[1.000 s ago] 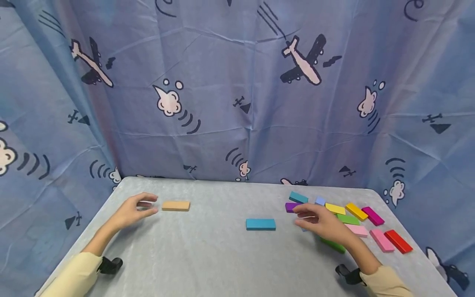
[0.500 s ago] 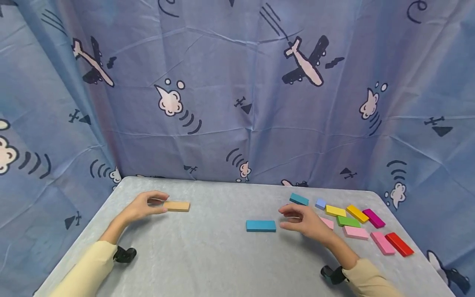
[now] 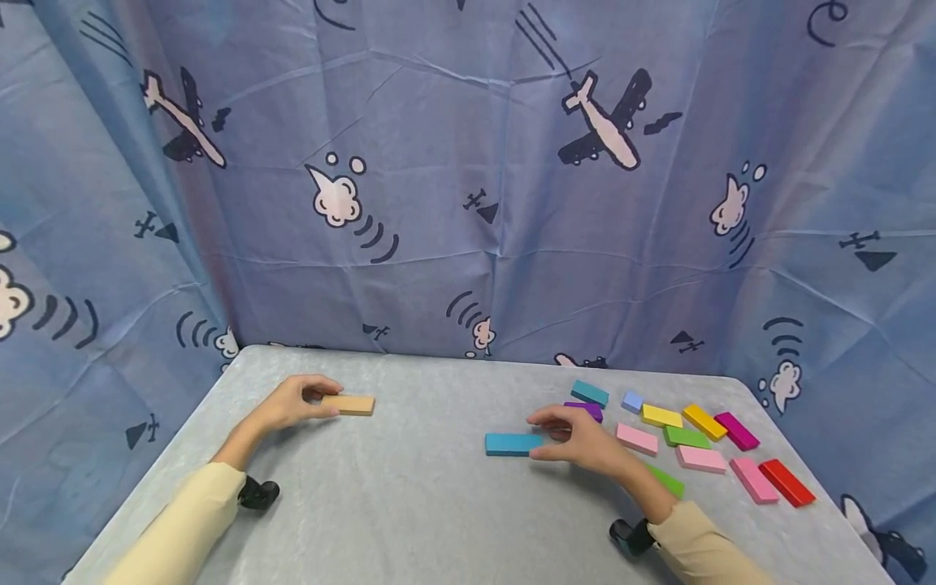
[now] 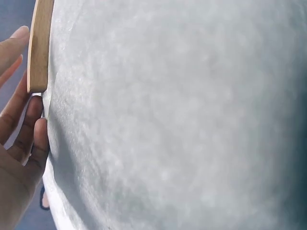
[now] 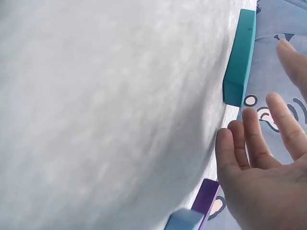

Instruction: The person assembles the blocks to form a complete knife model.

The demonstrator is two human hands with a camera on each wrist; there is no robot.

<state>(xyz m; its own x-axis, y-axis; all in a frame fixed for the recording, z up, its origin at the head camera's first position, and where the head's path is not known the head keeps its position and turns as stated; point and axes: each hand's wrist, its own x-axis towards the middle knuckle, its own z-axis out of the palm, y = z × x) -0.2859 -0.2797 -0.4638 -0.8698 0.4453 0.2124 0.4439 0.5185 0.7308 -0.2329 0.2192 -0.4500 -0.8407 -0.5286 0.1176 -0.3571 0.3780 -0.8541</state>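
left hand (image 3: pixel 292 404) out over the left part of the grey table (image 3: pixel 409 504), thumb and fingertips closing on the near end of the tan block (image 3: pixel 349 404); in the left wrist view fingers (image 4: pixel 29 129) loosely curved at the end of that block, thumb tip beside its long edge, contact likely but a firm pinch not plain to see. tan block lying flat, well apart from every other piece.

right hand (image 3: pixel 578 443) low over the middle-right of the table, fingers spread and relaxed, holding nothing; fingertips just at the right end of the blue block (image 3: pixel 513 444), touching or a hair short, cannot tell which. in the right wrist view fingers (image 5: pixel 254 139) straight and fanned just beside the end of the blue block (image 5: pixel 240 57), a small gap showing there. blue block flat near the table's centre.

behind and right of that hand, a loose scatter of flat blocks: purple block (image 3: pixel 585 409) just past the knuckles, teal block (image 3: pixel 589 393), small lilac block (image 3: pixel 632 400), two yellow blocks (image 3: pixel 680 418), magenta block (image 3: pixel 735 431), pink blocks (image 3: pixel 702 459), red block (image 3: pixel 786 483), green blocks (image 3: pixel 686 436), one of them partly hidden by the forearm.

blue curtain (image 3: pixel 468 179) printed with planes and clouds hung round the table's back and sides. cream sleeves (image 3: pixel 183 528) on both arms.
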